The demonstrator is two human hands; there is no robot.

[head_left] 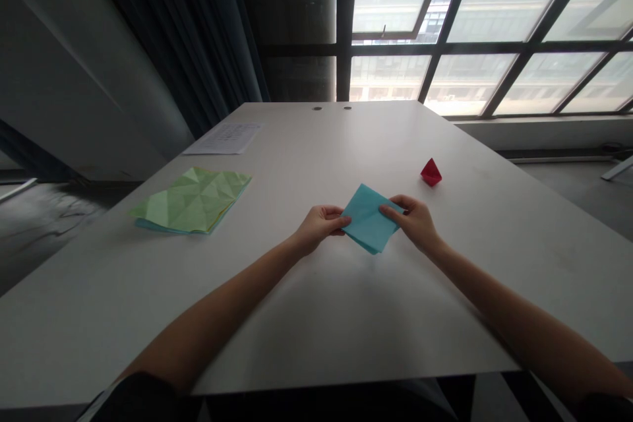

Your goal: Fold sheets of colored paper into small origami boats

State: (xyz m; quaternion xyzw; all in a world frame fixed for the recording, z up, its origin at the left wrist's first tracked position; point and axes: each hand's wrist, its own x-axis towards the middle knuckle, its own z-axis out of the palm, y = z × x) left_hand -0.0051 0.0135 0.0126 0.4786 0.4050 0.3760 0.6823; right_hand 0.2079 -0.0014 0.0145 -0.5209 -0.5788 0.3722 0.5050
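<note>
A folded sheet of light-blue origami paper (pixel 370 221) is held up between my two hands over the white table. It is roughly square, turned corner-up, and its layers part slightly along the lower edge. My left hand (pixel 324 223) pinches its left corner, thumb on the front. On the other side, my right hand (pixel 413 216) grips the right corner, with the thumb lying over the front face and the fingers behind. Beyond my right hand sits a small folded red paper piece (pixel 431 173).
The white table (pixel 297 316) stretches toward the windows (pixel 395 0). At the left lie creased green sheets (pixel 198 198) with blue paper under them. Farther back is a printed sheet (pixel 226 138) by the left edge. Two round holes show near the far edge.
</note>
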